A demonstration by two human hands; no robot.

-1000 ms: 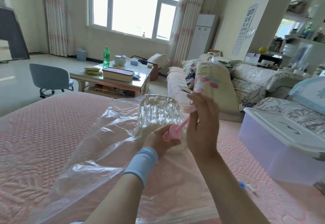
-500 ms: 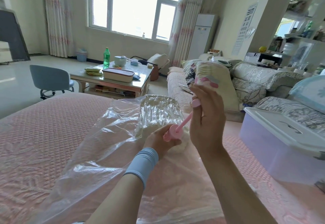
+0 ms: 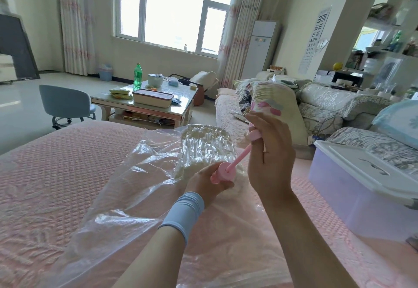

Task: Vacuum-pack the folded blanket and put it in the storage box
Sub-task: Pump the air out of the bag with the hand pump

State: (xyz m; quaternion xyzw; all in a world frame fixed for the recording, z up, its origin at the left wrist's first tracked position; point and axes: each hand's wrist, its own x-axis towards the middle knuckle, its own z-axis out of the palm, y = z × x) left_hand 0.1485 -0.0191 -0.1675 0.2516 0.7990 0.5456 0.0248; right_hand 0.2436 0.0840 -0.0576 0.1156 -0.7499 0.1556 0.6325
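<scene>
Raised pump handle [image 3: 255, 134]; blanket [image 3: 207, 149] sits inside clear bag [image 3: 126, 188].

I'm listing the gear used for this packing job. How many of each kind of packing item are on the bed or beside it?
Clear vacuum bag holding the blanket: 1
Pink hand pump, held by both hands, left and right: 1
Lidded storage box: 1
Total: 3
</scene>
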